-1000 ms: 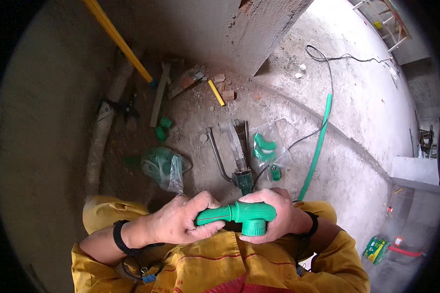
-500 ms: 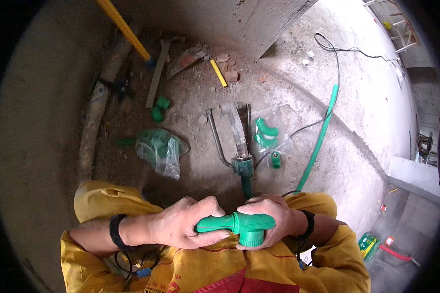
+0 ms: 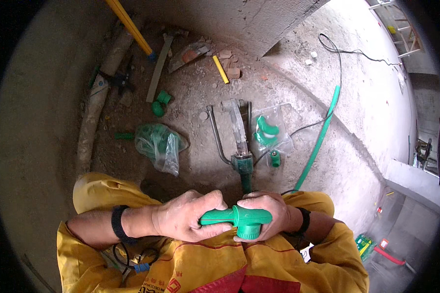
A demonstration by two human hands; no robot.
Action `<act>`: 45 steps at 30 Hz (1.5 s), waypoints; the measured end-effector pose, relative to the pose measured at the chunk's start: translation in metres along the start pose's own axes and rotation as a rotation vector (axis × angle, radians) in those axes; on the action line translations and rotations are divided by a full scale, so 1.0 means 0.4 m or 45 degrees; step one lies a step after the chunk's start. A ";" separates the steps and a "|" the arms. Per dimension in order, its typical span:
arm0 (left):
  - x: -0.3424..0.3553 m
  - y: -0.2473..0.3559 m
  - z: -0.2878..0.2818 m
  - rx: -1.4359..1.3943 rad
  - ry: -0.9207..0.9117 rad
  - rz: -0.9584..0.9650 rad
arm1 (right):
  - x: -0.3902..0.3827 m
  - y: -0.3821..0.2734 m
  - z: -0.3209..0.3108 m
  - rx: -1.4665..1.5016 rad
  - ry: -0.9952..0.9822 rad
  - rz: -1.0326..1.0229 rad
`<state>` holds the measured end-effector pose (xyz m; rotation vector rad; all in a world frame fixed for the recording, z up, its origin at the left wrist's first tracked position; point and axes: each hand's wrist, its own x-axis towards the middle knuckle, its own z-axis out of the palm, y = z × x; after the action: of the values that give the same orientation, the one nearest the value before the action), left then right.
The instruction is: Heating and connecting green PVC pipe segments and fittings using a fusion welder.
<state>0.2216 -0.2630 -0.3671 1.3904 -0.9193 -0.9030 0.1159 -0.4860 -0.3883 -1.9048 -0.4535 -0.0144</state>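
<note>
My left hand (image 3: 190, 217) grips a short green plastic pipe (image 3: 215, 217) that runs into a green tee fitting (image 3: 249, 220). My right hand (image 3: 269, 212) wraps around that fitting from the right, its open socket facing down. Both hands are held close above my lap, over yellow work clothes. Just ahead of them on the dirt floor lies a pipe welding iron (image 3: 239, 146) on its metal stand, its green handle pointing toward me.
A clear bag of green fittings (image 3: 159, 144) lies left of the iron, another bag (image 3: 269, 129) to its right. A long green pipe (image 3: 320, 139) and a black cable (image 3: 337, 49) run along the concrete step. Loose fittings (image 3: 159, 102), a yellow-handled tool (image 3: 129, 27) and rubble lie further off.
The view has tilted slightly, so the floor items sit higher in the picture. My hands still hold the pipe and fitting together, shifted a little lower and right.
</note>
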 end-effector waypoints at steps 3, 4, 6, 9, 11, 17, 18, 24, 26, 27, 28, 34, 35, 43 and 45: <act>0.002 -0.002 0.000 0.022 -0.029 -0.008 | -0.007 0.008 0.005 -0.013 0.017 -0.021; 0.002 -0.003 0.001 -0.005 -0.019 0.003 | -0.010 0.011 0.007 -0.076 0.042 -0.067; 0.003 -0.006 0.003 -0.037 -0.009 0.012 | -0.017 0.014 0.013 -0.072 0.046 -0.070; 0.000 -0.012 0.002 -0.031 -0.023 -0.008 | -0.026 0.021 0.019 -0.069 0.044 -0.048; -0.002 -0.018 0.000 -0.020 -0.050 -0.034 | -0.031 0.026 0.021 -0.070 0.042 -0.042; 0.002 -0.019 -0.001 -0.010 -0.027 -0.015 | -0.009 0.023 0.006 -0.133 0.006 -0.051; 0.005 -0.019 -0.005 0.002 -0.015 0.007 | 0.005 0.025 -0.007 -0.117 -0.046 -0.047; 0.036 -0.040 -0.032 -0.695 0.139 -0.417 | 0.102 0.069 -0.123 0.112 -0.018 0.250; 0.051 -0.055 -0.021 -0.857 0.063 -0.376 | 0.112 0.081 -0.126 0.760 0.122 0.508; 0.057 -0.060 -0.012 -0.891 0.061 -0.352 | 0.116 0.090 -0.126 0.868 0.098 0.508; 0.063 -0.066 -0.005 -0.928 0.048 -0.354 | 0.117 0.098 -0.125 0.861 0.145 0.511; 0.108 -0.098 -0.043 -1.094 0.235 -0.668 | 0.133 0.129 -0.091 1.156 -0.152 0.704; 0.117 -0.104 -0.039 -1.059 0.204 -0.679 | 0.136 0.128 -0.077 1.049 -0.192 0.730; 0.112 -0.104 -0.068 -1.222 0.373 -0.782 | 0.110 0.127 -0.074 0.700 0.067 0.958; 0.109 -0.093 -0.078 -1.260 0.445 -0.521 | 0.103 0.112 -0.088 0.913 -0.132 1.000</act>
<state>0.2682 -0.2907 -0.4035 0.8053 0.1316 -1.1447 0.1756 -0.5190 -0.4059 -1.2603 0.2342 0.6764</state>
